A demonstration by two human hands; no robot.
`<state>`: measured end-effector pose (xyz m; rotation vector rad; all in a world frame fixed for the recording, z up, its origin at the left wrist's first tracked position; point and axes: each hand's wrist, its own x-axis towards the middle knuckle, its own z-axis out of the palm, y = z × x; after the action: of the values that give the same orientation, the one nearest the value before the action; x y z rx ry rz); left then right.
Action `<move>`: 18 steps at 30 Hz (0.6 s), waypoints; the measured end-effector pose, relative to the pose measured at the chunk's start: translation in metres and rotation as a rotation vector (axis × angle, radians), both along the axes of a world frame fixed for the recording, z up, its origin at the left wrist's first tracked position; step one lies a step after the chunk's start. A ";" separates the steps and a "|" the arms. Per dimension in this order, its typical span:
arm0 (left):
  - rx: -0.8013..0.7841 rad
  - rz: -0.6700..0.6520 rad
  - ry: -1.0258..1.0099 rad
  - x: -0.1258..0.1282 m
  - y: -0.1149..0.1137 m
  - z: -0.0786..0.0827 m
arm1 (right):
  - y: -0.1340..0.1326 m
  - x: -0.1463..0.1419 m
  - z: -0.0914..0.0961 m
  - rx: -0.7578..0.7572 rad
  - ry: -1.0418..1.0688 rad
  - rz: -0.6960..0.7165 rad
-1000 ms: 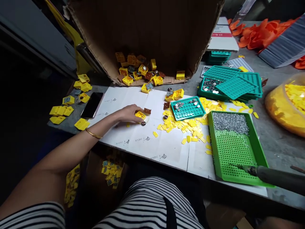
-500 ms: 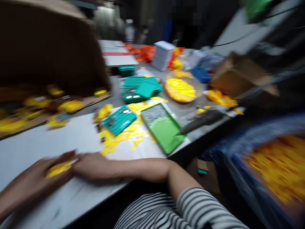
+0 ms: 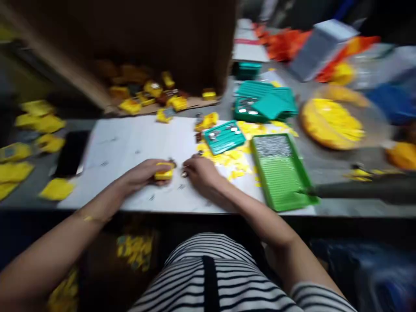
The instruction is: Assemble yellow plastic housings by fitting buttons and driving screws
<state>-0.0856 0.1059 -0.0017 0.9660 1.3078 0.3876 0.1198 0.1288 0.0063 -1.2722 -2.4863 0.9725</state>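
Casing (image 3: 164,172) of bright yellow plastic, small and boxy, is gripped in the left hand (image 3: 146,171), well to the left of the bright-green rectangular plastic tray (image 3: 286,184). Between that casing and the green tray, the right hand (image 3: 202,172) has its fingers curled together beside a small dark round piece (image 3: 184,174); blur hides whether they pinch it. The work looks partway along: the casing in hand seems unfinished, with a dark bit at its edge, and similar yellow casings (image 3: 178,103) cluster at the mouth of a brown cardboard carton (image 3: 156,39), beyond and left of the green tray, suggesting plenty left; whether any are complete cannot be told. Just left of the green tray, a shallow teal plastic tray (image 3: 227,141) carries shiny silvery discs (image 3: 233,128), and thin, flat yellow plastic chips (image 3: 223,158) are strewn around it on a smooth white sheet (image 3: 130,138). The green tray itself has a finely gridded floor, a glittering grey heap of tiny metal pieces (image 3: 273,146) at its far end, and the thin tip of a dark rod-shaped tool (image 3: 351,191) over its near right corner. Right of it stands a rounded, clear plastic tub (image 3: 378,125) of yellow pieces (image 3: 334,119).
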 end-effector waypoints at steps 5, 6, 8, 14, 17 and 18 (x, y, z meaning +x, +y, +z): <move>-0.155 0.283 -0.206 -0.017 -0.006 -0.002 | 0.010 -0.002 -0.009 0.044 0.029 0.232; -0.156 0.279 -0.235 -0.015 -0.004 -0.004 | 0.008 -0.002 -0.007 0.050 -0.016 0.262; -0.158 0.254 -0.294 -0.014 0.000 -0.008 | 0.007 -0.004 -0.004 0.050 -0.115 0.273; -0.212 0.317 -0.524 -0.015 -0.001 -0.001 | 0.021 -0.008 -0.005 0.122 -0.163 0.285; -0.186 0.399 -0.501 -0.010 0.009 0.003 | 0.035 -0.005 -0.014 0.182 -0.194 0.275; -0.195 0.399 -0.518 -0.012 0.015 0.001 | 0.043 -0.005 -0.020 0.209 -0.183 0.281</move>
<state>-0.0974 0.1210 -0.0007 0.3931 1.0278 0.7472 0.1148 0.1717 -0.0135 -1.0076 -2.8757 0.6486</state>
